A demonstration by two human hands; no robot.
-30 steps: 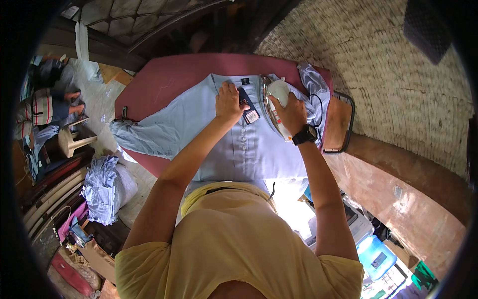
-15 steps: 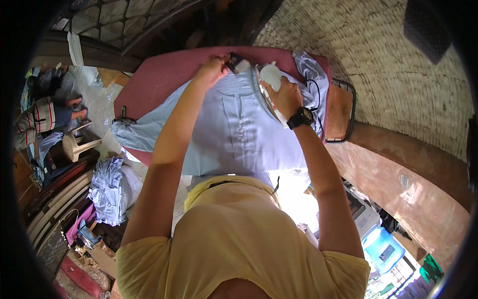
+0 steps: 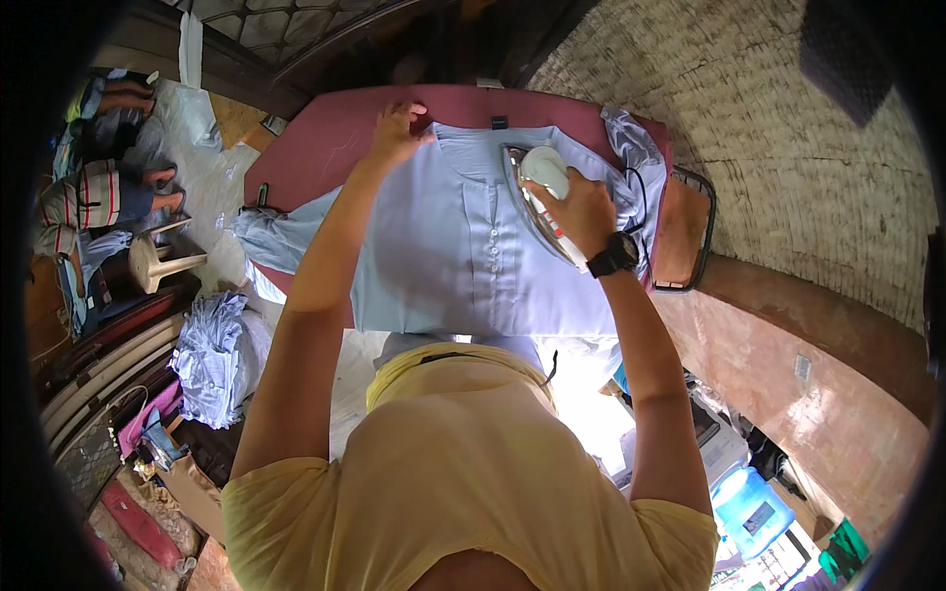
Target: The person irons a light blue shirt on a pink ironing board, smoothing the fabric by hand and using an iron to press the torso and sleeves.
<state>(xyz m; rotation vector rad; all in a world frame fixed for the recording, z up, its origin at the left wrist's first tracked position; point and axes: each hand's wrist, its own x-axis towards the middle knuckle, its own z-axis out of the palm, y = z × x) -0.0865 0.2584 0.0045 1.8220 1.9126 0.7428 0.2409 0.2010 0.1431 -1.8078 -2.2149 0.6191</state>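
Observation:
A light blue garment with a buttoned front placket lies spread over a maroon ironing board. Its neck opening faces the far side, where a small dark label shows. My right hand, a black watch on its wrist, is closed round the handle of a clothes iron. The iron rests on the garment to the right of the placket, its tip pointing away from me. At the garment's far left shoulder, my left hand has thumb and fingers apart, the thumb near the cloth's edge; it holds nothing.
A dark cord runs by the bunched sleeve at the board's right end. A wire-framed wooden rest adjoins the wall. Folded blue clothes are stacked at left, below a pale stool. Another person is at far left.
My left hand has let go of the garment's neck edge and moved slightly left. The neck now lies flat with its label showing. The iron has shifted a little toward me and right.

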